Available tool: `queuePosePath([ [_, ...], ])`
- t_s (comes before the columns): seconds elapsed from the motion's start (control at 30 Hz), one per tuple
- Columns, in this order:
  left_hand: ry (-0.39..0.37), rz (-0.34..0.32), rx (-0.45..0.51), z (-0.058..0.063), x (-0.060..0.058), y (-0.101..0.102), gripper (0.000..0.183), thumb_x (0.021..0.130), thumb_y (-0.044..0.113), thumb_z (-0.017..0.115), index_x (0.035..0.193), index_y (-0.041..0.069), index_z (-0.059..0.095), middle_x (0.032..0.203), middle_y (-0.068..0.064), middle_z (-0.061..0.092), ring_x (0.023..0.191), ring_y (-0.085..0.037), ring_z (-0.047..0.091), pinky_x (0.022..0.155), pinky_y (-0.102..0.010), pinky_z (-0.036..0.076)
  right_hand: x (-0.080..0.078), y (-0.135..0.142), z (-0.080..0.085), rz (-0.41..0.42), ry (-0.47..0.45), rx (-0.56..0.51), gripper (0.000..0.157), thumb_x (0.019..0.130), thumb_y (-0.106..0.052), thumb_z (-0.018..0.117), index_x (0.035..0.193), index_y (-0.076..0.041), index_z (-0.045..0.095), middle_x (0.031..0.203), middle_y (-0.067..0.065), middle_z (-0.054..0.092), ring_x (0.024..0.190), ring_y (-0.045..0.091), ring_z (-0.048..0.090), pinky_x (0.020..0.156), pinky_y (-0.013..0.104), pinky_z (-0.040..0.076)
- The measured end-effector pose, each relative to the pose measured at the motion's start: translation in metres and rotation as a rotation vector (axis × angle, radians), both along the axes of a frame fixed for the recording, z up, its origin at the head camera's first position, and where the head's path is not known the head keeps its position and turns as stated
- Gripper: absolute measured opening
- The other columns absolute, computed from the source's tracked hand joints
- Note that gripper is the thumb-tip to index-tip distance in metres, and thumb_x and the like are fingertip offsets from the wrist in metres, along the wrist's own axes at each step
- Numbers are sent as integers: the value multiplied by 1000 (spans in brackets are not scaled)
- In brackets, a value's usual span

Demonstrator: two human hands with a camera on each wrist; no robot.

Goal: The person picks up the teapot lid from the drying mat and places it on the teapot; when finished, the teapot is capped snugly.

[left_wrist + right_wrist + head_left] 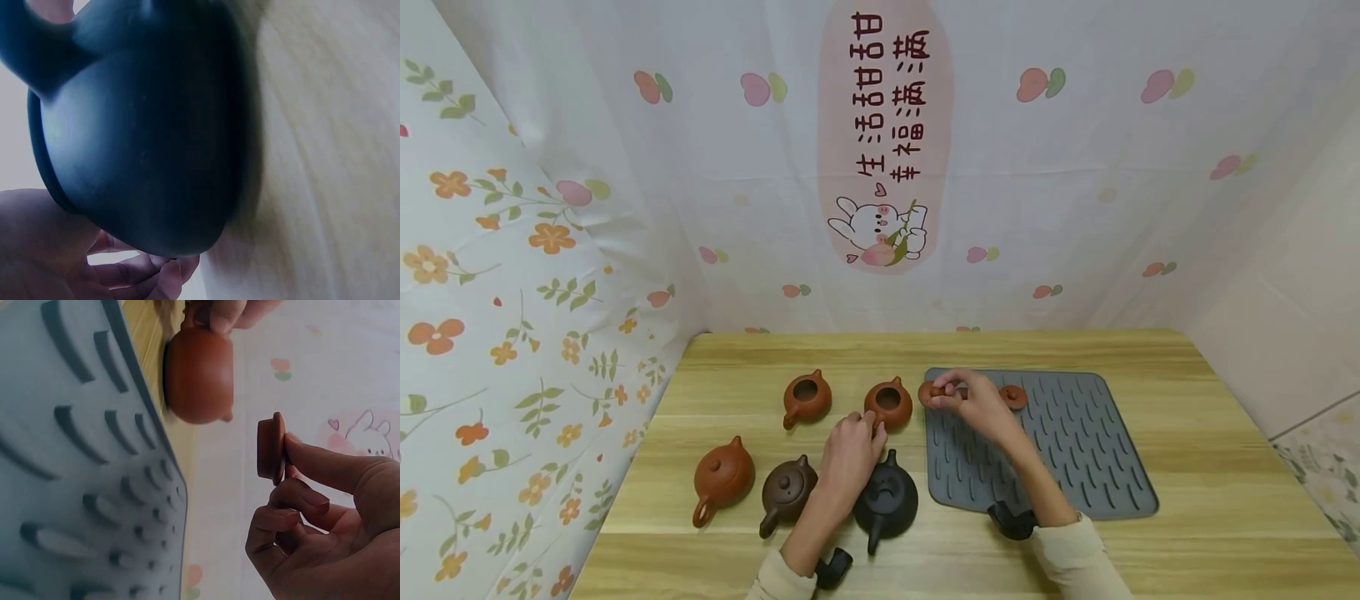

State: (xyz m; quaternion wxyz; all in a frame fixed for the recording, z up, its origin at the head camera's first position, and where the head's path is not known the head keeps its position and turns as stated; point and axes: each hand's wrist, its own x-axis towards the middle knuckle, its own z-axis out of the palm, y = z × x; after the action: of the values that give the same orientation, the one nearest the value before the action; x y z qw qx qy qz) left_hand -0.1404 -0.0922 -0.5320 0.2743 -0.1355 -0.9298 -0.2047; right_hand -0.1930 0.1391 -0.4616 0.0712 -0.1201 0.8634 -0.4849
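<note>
My left hand [850,458] pinches the handle of a lidless reddish-brown teapot [898,415], whose dark round opening faces up. In the right wrist view, its fingertips close on the handle of that teapot [201,375]. My right hand [981,407] holds a small round reddish-brown lid [267,449] between thumb and fingers, off the surface and apart from the teapot. Another lid [1015,398] lies on the grey ridged mat [1075,450], just right of my right hand. A black teapot [144,137] stands close beside my left hand and fills much of the left wrist view.
A second lidless teapot [814,406] stands at the back left. Nearer the front left are a lidded orange-brown teapot [730,479] and a dark brown one [784,500]. A patterned curtain [1037,208] hangs behind the wooden table [1217,500].
</note>
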Motion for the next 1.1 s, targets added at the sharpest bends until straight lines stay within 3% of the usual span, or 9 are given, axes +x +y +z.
queuePosePath([
  [0.23,-22,20,-18,13,5,2,19,96,9,78,81,3,69,66,-9,55,57,-27,60,54,-40,55,-5,-19,-1,41,6,-4,18,101,-6,78,115,3,72,97,9,63,73,15,56,70,29,48],
  [0.37,-80,36,-36,23,8,3,17,94,8,81,82,3,70,67,-9,56,59,-27,63,56,-37,56,-6,-30,-1,57,6,-13,18,100,-5,79,114,3,72,95,8,63,70,14,53,67,27,45],
  [0.5,-135,50,-52,25,8,4,17,96,8,81,83,2,71,68,-9,58,60,-27,64,57,-35,56,-8,-39,-3,75,17,1,16,100,-5,79,113,2,73,94,7,62,68,13,50,65,27,44],
  [0.6,-125,48,-48,23,8,4,18,95,9,82,83,2,71,68,-9,58,60,-27,64,56,-36,55,-9,-45,-5,95,32,17,15,100,-5,79,112,1,73,93,7,62,67,12,49,65,26,43],
  [0.7,-76,34,-33,11,3,2,18,94,11,82,82,3,70,67,-8,56,58,-26,62,54,-39,54,-10,-50,-6,106,38,21,13,100,-5,79,110,1,73,92,7,62,65,12,46,63,26,41],
  [0.8,-43,20,-26,-11,-6,-2,20,95,14,80,81,5,69,66,-6,54,56,-24,58,51,-39,50,-10,-54,-6,109,31,10,13,100,-5,79,110,1,73,92,7,62,66,12,46,62,26,40],
  [0.93,-67,28,-40,-39,-17,-5,20,97,19,79,82,8,70,65,-2,52,54,-20,56,51,-32,48,-11,-58,-6,106,19,3,13,101,-5,79,110,0,72,93,7,61,68,14,47,63,27,40],
  [1.1,-80,54,-72,-53,-22,-5,19,97,22,82,83,11,72,66,1,52,55,-18,58,52,-28,48,-12,-61,-7,115,21,21,12,101,-4,78,110,0,72,94,7,61,71,15,49,64,28,41],
])
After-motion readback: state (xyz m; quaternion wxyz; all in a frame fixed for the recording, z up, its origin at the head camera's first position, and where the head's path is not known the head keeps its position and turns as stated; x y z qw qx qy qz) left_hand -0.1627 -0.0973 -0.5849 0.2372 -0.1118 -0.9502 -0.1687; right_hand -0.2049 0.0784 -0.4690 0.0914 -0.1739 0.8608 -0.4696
